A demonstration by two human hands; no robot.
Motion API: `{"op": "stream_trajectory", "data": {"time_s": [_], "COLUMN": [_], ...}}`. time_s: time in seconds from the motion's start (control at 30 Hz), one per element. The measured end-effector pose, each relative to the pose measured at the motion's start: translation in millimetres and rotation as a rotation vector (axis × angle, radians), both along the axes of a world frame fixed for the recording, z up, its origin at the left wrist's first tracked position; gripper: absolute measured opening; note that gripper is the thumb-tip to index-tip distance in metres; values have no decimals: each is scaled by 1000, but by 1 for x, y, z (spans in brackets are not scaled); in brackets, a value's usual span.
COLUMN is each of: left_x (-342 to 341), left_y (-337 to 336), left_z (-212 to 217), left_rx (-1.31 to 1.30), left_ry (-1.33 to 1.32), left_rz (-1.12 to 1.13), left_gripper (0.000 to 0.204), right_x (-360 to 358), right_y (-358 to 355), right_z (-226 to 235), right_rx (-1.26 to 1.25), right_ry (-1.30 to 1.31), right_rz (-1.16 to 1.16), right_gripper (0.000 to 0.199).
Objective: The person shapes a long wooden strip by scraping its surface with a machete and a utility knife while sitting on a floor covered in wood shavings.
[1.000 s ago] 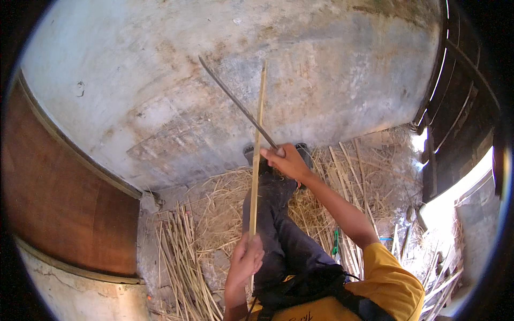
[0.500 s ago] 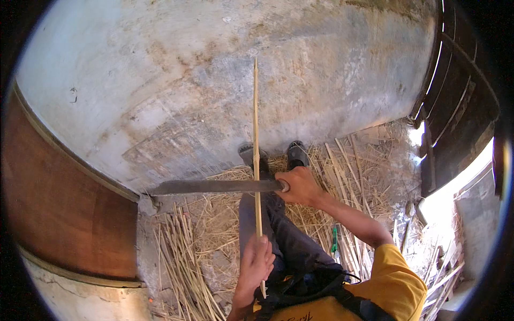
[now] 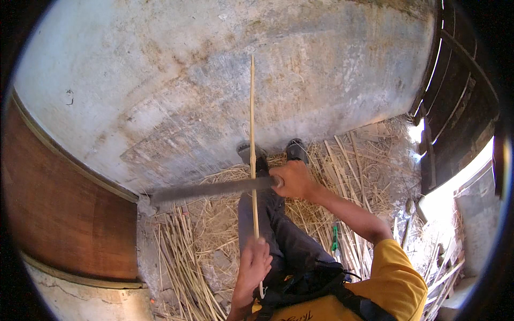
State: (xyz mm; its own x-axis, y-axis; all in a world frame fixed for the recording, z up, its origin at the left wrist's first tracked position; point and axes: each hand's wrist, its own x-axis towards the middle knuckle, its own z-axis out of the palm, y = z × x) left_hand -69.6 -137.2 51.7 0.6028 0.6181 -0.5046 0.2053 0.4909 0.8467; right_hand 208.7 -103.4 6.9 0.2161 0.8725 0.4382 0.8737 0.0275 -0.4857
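Observation:
A long, pale bamboo strip (image 3: pixel 252 115) stands lengthwise in front of me, its thin tip pointing toward the wall. My left hand (image 3: pixel 255 262) is closed round its near end, close to my waist. In my right hand (image 3: pixel 293 179) is the handle of a machete (image 3: pixel 214 188); my fingers wrap round it. The long dark blade points left and crosses the strip just above my thighs, slightly blurred by motion. Whether the edge cuts into the strip I cannot tell.
A stained plaster wall (image 3: pixel 214 96) rises ahead of my black shoes (image 3: pixel 296 151). Bundled bamboo strips (image 3: pixel 184 262) lie at left, more strips (image 3: pixel 348 171) at right, over scattered shavings. A brown wooden panel (image 3: pixel 69 208) borders the left. A small green object (image 3: pixel 335 238) lies by my right forearm.
The machete and my right hand have shifted slightly left, and the blade has tilted, its handle end higher. The strip has moved a little left too, still in my left hand.

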Motion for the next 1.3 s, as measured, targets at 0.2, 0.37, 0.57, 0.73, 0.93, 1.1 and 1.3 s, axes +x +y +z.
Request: {"op": "stream_trajectory", "data": {"time_s": [0.2,0.37,0.57,0.73,0.93,1.1,1.3], "left_x": [-3,-6,1,-5,3,0,-2], "left_y": [7,6,5,10,6,10,12], "left_z": [-2,0,-4,1,3,7,20], "left_rx": [11,-24,25,-77,-53,-84,-182], "left_ry": [-13,-94,-32,-40,26,-12,-37], "left_rz": [-5,-44,25,-14,-30,-61,-43], "left_gripper": [26,25,26,30,34,35,35], "right_x": [13,-6,38,9,15,38,1], "right_y": [23,-5,46,24,35,53,14], "right_z": [-7,11,-19,-19,-24,-16,-7], "right_rx": [22,-46,61,20,116,-4,-11], "right_ry": [132,-29,233,171,91,222,-25], "right_rz": [-92,28,-200,-83,-102,-244,42], "right_gripper": [30,32,30,31,25,25,27]}}
